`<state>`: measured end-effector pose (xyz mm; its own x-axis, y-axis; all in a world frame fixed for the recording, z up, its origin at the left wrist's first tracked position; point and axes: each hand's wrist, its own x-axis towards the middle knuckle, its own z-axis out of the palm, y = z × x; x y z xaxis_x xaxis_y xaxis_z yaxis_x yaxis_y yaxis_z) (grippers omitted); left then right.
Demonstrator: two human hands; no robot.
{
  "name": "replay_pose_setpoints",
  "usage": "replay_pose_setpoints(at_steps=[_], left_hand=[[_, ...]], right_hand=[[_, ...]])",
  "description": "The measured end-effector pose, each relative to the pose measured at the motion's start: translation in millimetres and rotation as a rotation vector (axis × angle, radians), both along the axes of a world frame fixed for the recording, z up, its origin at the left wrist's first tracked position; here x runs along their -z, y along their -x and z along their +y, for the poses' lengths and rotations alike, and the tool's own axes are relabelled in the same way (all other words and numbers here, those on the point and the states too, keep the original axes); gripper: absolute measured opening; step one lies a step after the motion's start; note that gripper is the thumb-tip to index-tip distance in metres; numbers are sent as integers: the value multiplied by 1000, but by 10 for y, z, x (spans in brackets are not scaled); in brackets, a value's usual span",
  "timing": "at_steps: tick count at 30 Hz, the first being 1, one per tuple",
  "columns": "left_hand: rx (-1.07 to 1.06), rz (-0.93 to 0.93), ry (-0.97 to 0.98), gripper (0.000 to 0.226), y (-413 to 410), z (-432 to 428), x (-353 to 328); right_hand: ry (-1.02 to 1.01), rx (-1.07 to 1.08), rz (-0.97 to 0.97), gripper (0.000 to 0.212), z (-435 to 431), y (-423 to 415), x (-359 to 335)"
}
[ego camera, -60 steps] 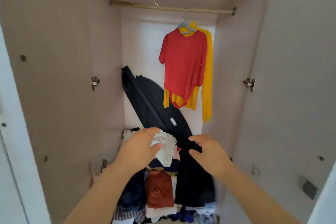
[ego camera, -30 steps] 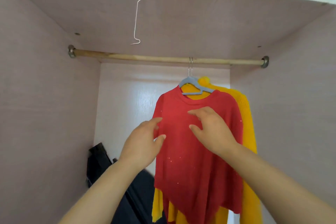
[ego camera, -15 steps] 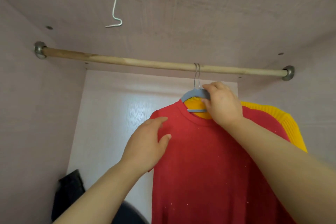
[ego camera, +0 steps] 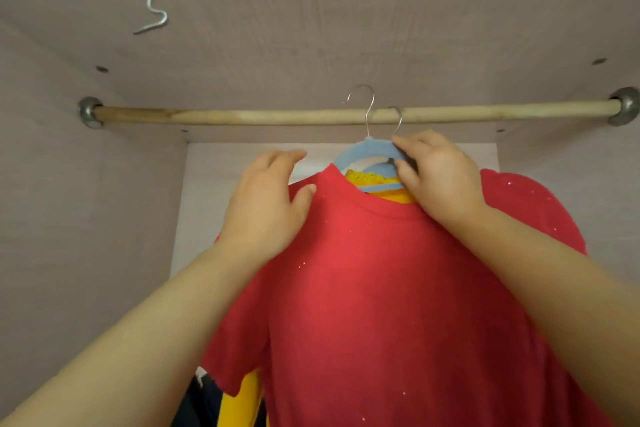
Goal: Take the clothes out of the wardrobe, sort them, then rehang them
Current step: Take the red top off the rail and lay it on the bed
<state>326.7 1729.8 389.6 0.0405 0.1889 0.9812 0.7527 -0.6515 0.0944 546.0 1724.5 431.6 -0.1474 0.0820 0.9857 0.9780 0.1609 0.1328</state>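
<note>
A red top (ego camera: 398, 288) hangs on a blue hanger (ego camera: 363, 152) in front of me. The hanger's metal hook (ego camera: 363, 104) stands lifted above the wooden rail (ego camera: 242, 116). My right hand (ego camera: 440, 177) grips the blue hanger at its right side. My left hand (ego camera: 266, 204) holds the red top's left shoulder, thumb on the front of the cloth. Behind it a yellow garment (ego camera: 367, 178) hangs on a second hanger whose hook (ego camera: 396, 121) is still over the rail.
A bare wire hook (ego camera: 154, 7) dangles from the wardrobe ceiling at upper left. The rail's left half carries nothing. Dark clothes (ego camera: 201, 402) lie low at the bottom, left of the red top. Wardrobe walls close in on both sides.
My hands rose from the clothes pile to the red top. The right hand took hold of the blue hanger and raised its hook above the rail; the left moved up onto the shoulder.
</note>
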Motion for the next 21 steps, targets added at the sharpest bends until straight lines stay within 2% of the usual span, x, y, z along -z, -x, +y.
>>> replay_pose_setpoints(at_steps=[4,8,12,16,21], left_hand=[[-50,-64,-11,47,170,-92,107],[-119,-78,75,44,512,-227,731],[-240,-91,208,44,908,-438,1590],[-319,-162,348,39,1232,-694,2385],[-455,-223,463,35,1505,-1161,3106]], right_hand=[[-96,-161,-125,33,39,396,227],[-49,-353,-145,36,106,857,832],[63,-560,-93,38,149,1245,1645],[205,-678,-85,36,81,1585,2472],[327,-869,-53,33,-107,1969,3253]])
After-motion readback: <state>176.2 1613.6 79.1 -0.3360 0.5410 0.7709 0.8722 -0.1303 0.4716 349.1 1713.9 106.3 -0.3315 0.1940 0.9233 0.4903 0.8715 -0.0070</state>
